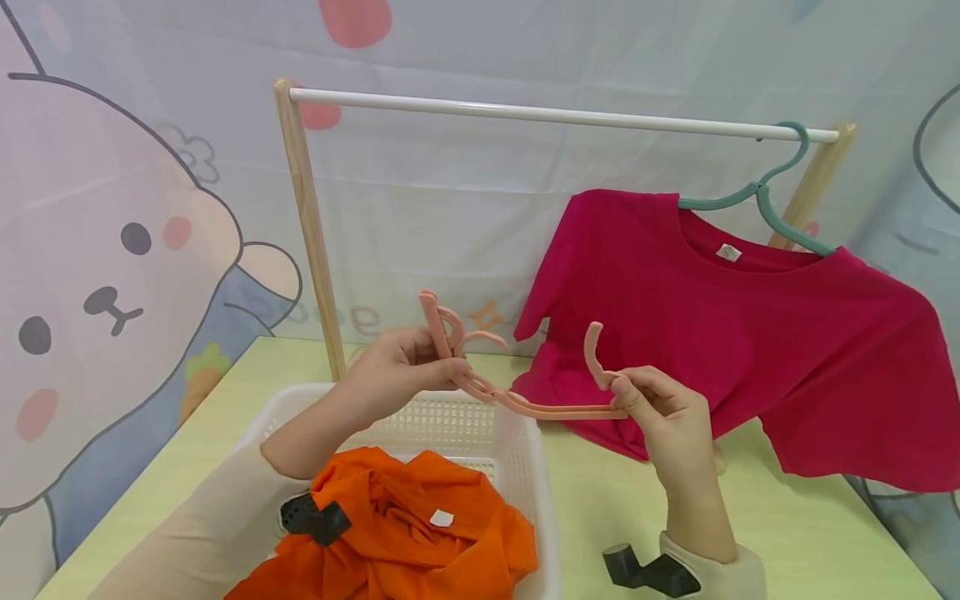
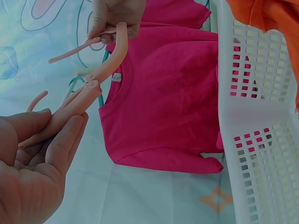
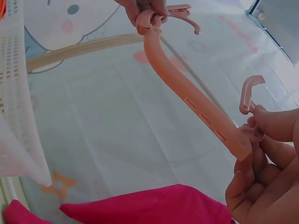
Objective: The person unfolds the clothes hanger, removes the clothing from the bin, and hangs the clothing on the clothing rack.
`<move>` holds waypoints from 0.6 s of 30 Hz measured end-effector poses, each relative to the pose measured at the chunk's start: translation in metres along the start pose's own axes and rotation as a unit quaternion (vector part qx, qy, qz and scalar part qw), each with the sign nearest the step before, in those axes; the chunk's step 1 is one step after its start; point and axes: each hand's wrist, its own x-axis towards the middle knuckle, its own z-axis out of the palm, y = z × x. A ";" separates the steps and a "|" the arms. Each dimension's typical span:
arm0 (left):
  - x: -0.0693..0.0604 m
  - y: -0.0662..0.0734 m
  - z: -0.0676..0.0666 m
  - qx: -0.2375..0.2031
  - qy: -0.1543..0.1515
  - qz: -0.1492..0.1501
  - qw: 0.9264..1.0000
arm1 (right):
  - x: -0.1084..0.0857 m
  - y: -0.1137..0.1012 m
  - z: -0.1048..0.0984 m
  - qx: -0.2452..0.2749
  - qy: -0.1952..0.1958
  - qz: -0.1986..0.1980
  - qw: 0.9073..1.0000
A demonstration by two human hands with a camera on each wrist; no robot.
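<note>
A pink folding plastic hanger (image 1: pixel 555 411) spans the space between both hands, above the back of a white basket (image 1: pixel 546 508). At its left end, my left hand (image 1: pixel 401 367) pinches it between thumb and fingers, beside a looped piece and a thin curved piece. My right hand (image 1: pixel 667 408) pinches the other end, where a short curved hook part (image 1: pixel 593 354) sticks up. In the left wrist view, the hanger's joint (image 2: pixel 91 86) shows close to the left fingertips. Slots along one arm of the hanger (image 3: pixel 198 112) appear in the right wrist view.
A rack with a white rail (image 1: pixel 525 111) and wooden posts stands behind. On its right side a crimson T-shirt (image 1: pixel 720 333) hangs from a green hanger (image 1: pixel 765 187). Crumpled orange clothing (image 1: pixel 405 508) lies in the basket. The tabletop (image 1: pixel 600 508) is pale yellow.
</note>
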 end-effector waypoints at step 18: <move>-0.001 0.005 -0.011 -0.040 0.021 0.035 0.998 | 0.001 -0.005 -0.009 -0.018 0.074 0.038 0.996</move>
